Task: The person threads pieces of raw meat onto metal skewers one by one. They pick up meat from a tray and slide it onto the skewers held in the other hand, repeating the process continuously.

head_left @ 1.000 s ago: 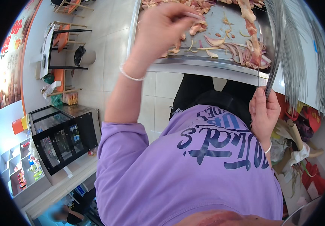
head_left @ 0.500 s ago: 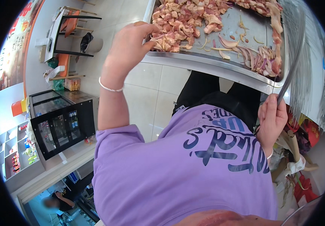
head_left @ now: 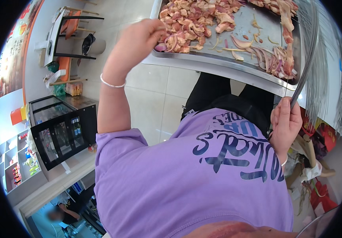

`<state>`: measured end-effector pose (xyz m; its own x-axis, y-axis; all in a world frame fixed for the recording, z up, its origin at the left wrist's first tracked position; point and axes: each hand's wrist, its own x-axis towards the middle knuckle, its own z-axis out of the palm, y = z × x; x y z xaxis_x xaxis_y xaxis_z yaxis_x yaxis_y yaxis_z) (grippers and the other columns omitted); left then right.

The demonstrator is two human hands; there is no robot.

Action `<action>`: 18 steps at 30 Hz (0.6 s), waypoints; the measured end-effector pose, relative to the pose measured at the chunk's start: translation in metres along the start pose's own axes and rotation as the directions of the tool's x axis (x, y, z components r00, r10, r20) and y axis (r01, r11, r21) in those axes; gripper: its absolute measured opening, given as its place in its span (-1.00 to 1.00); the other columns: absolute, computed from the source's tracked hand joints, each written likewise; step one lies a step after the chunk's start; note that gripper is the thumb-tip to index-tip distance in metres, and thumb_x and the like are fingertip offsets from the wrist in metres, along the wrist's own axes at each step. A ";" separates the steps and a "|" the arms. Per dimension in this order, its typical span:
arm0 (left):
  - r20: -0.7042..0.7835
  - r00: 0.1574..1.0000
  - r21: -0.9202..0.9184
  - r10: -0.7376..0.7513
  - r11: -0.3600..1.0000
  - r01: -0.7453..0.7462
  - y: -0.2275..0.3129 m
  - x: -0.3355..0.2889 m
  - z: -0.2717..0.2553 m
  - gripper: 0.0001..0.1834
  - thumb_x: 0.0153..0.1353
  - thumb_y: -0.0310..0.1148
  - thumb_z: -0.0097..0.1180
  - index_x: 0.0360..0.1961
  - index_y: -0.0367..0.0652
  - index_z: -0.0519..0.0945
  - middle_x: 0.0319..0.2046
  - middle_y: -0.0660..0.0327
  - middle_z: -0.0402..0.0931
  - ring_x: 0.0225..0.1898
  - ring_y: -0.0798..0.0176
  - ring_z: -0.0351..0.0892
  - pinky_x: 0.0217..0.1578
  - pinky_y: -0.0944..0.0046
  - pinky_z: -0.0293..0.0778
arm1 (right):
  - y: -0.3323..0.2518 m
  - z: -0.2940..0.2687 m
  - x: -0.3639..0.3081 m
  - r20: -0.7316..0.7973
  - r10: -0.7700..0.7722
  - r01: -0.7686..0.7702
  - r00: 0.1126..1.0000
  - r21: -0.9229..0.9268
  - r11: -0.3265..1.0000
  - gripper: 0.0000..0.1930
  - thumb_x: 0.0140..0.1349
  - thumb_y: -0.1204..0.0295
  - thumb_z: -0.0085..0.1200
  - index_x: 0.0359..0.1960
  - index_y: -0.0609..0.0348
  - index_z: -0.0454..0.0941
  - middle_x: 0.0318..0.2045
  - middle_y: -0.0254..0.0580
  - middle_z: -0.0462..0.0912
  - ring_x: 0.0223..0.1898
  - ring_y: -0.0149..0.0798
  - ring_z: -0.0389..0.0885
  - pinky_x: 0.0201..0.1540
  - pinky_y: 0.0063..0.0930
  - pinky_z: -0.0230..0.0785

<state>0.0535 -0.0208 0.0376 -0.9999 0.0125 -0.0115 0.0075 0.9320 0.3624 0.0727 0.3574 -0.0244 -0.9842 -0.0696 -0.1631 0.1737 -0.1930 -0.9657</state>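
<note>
My left hand [head_left: 136, 45] is over the left edge of a metal tray [head_left: 218, 59], beside a heap of raw diced meat [head_left: 187, 27]. Its fingers are pinched together, and what they hold, if anything, is hidden. In my right hand [head_left: 286, 123], below the tray's right corner, is a bundle of thin metal skewers [head_left: 308, 59]. One skewer runs up from that hand to a column of threaded meat [head_left: 287, 35] lying along the tray's right side. Sliced red onion [head_left: 272, 63] lies beside this meat, with a piece of onion [head_left: 161, 47] under my left hand.
More thin metal skewers [head_left: 341, 75] lie to the right of the tray. Bags and red packaging [head_left: 320, 198] are at lower right. Off to the left stand a black glass-fronted cabinet [head_left: 64, 131] and a table with chairs [head_left: 66, 35]. Another person [head_left: 66, 214] is at lower left.
My left hand has risen slightly, and its fingers have drawn together from a spread reach into the meat. A piece of onion now shows beneath them. The right hand has barely moved.
</note>
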 end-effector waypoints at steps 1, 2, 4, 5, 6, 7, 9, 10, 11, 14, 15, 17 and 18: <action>-0.005 0.997 0.100 0.072 0.992 -0.071 -0.005 -0.002 0.006 -0.81 0.28 -0.41 0.08 -0.16 -0.30 0.55 -0.31 -0.09 0.58 -0.31 -0.15 0.55 -0.27 0.10 0.46 | -0.001 0.001 0.000 0.007 0.011 -0.011 1.000 -0.010 1.000 -0.85 0.45 0.41 -0.03 -0.20 0.28 0.45 -0.52 -0.47 0.36 -0.60 -0.67 0.17 -0.60 -0.75 -0.01; 0.061 0.998 0.173 0.027 0.984 -0.037 -0.005 -0.003 0.011 -0.82 0.26 -0.39 0.09 -0.22 -0.30 0.54 -0.32 -0.07 0.56 -0.28 -0.18 0.54 -0.25 0.02 0.45 | -0.002 0.001 0.000 0.014 0.022 -0.022 1.000 -0.020 1.000 -0.84 0.45 0.41 -0.03 -0.20 0.28 0.45 -0.53 -0.48 0.36 -0.60 -0.67 0.17 -0.60 -0.75 -0.02; 0.063 0.998 0.194 0.023 0.980 -0.035 0.002 -0.001 0.020 -0.81 0.25 -0.37 0.09 -0.23 -0.30 0.53 -0.31 -0.07 0.55 -0.26 -0.19 0.53 -0.25 -0.01 0.44 | -0.001 0.002 -0.001 0.043 0.014 -0.014 0.999 -0.011 1.000 -0.85 0.45 0.41 -0.03 -0.20 0.28 0.44 -0.54 -0.48 0.35 -0.61 -0.67 0.16 -0.60 -0.75 -0.03; 0.064 0.998 0.204 0.021 0.978 -0.034 0.004 0.000 0.022 -0.81 0.25 -0.37 0.09 -0.23 -0.30 0.52 -0.31 -0.07 0.55 -0.25 -0.19 0.53 -0.24 -0.03 0.43 | -0.001 0.002 -0.002 0.058 0.010 -0.010 0.998 -0.006 1.000 -0.85 0.45 0.41 -0.03 -0.21 0.28 0.44 -0.54 -0.48 0.35 -0.61 -0.67 0.16 -0.60 -0.76 -0.03; 0.109 0.994 0.245 0.007 0.969 -0.034 0.004 0.002 0.022 -0.79 0.26 -0.35 0.08 -0.19 -0.28 0.52 -0.29 -0.07 0.55 -0.23 -0.18 0.53 -0.24 -0.03 0.43 | -0.001 0.002 -0.002 0.059 0.013 -0.012 0.998 -0.005 1.000 -0.85 0.45 0.41 -0.04 -0.21 0.28 0.44 -0.54 -0.48 0.35 -0.61 -0.67 0.15 -0.60 -0.76 -0.04; 0.103 0.994 0.231 0.027 0.972 -0.050 0.000 0.002 0.023 -0.79 0.27 -0.35 0.07 -0.19 -0.28 0.51 -0.29 -0.07 0.55 -0.23 -0.18 0.53 -0.24 -0.02 0.43 | -0.001 0.003 -0.002 0.060 0.015 -0.014 0.998 -0.004 1.000 -0.85 0.45 0.42 -0.04 -0.21 0.28 0.44 -0.55 -0.49 0.35 -0.61 -0.67 0.15 -0.60 -0.76 -0.04; 0.091 0.993 0.205 0.069 0.975 -0.086 -0.008 0.003 0.023 -0.81 0.29 -0.36 0.04 -0.19 -0.28 0.50 -0.29 -0.07 0.55 -0.23 -0.17 0.53 -0.24 -0.01 0.43 | -0.002 0.002 -0.002 0.062 0.017 -0.017 0.998 -0.003 1.000 -0.85 0.46 0.42 -0.04 -0.21 0.28 0.44 -0.55 -0.49 0.34 -0.61 -0.68 0.14 -0.60 -0.76 -0.06; 0.092 0.995 0.170 0.042 0.984 -0.057 -0.009 0.002 0.018 -0.81 0.29 -0.37 0.03 -0.19 -0.28 0.50 -0.31 -0.07 0.55 -0.24 -0.18 0.54 -0.25 0.00 0.43 | -0.002 0.001 -0.002 0.063 0.018 -0.018 0.998 -0.003 1.000 -0.85 0.46 0.42 -0.05 -0.21 0.28 0.44 -0.55 -0.49 0.34 -0.61 -0.68 0.14 -0.60 -0.76 -0.06; 0.094 0.995 0.135 0.015 0.990 -0.027 -0.007 0.001 0.011 -0.82 0.30 -0.38 0.03 -0.19 -0.28 0.50 -0.33 -0.06 0.55 -0.25 -0.18 0.54 -0.25 0.01 0.44 | -0.003 0.000 -0.001 0.064 0.019 -0.018 0.998 -0.003 1.000 -0.85 0.46 0.42 -0.05 -0.21 0.28 0.44 -0.55 -0.50 0.34 -0.61 -0.68 0.14 -0.60 -0.76 -0.07; 0.027 0.999 0.030 -0.037 0.999 0.036 0.002 0.000 0.003 -0.84 0.32 -0.39 0.01 -0.21 -0.29 0.49 -0.39 -0.05 0.56 -0.29 -0.21 0.54 -0.28 0.01 0.43 | -0.003 0.004 -0.002 0.007 0.017 -0.017 1.000 -0.025 1.000 -0.85 0.46 0.42 -0.05 -0.21 0.28 0.44 -0.56 -0.51 0.33 -0.62 -0.68 0.13 -0.61 -0.75 -0.09; -0.011 0.998 -0.003 -0.060 0.998 0.060 0.004 -0.002 0.002 -0.84 0.32 -0.39 0.01 -0.21 -0.29 0.48 -0.42 -0.05 0.56 -0.30 -0.22 0.54 -0.30 0.01 0.43 | -0.003 0.004 -0.002 0.014 0.016 -0.015 1.000 -0.021 1.000 -0.85 0.46 0.42 -0.05 -0.21 0.28 0.44 -0.56 -0.51 0.32 -0.62 -0.68 0.13 -0.61 -0.75 -0.09; -0.023 1.000 0.046 -0.007 0.999 0.008 0.012 -0.003 0.009 -0.81 0.31 -0.35 0.04 -0.21 -0.28 0.49 -0.43 -0.05 0.57 -0.32 -0.23 0.55 -0.32 -0.01 0.43 | -0.002 0.003 -0.001 0.027 0.012 -0.012 1.000 -0.012 1.000 -0.85 0.46 0.43 -0.05 -0.22 0.28 0.44 -0.57 -0.52 0.32 -0.62 -0.68 0.12 -0.61 -0.75 -0.10; -0.029 0.999 0.068 0.019 0.998 -0.017 0.016 -0.003 0.015 -0.80 0.31 -0.33 0.05 -0.21 -0.28 0.49 -0.43 -0.06 0.58 -0.32 -0.23 0.55 -0.32 -0.02 0.43 | -0.002 0.004 -0.002 0.034 0.015 -0.014 0.999 -0.011 1.000 -0.85 0.46 0.42 -0.05 -0.23 0.27 0.44 -0.57 -0.52 0.32 -0.63 -0.68 0.12 -0.61 -0.75 -0.10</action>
<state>0.0569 -0.0007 0.0289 -0.9996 0.0199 0.0223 0.0257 0.9542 0.2981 0.0739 0.3543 -0.0214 -0.9798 -0.1054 -0.1702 0.1872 -0.1811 -0.9655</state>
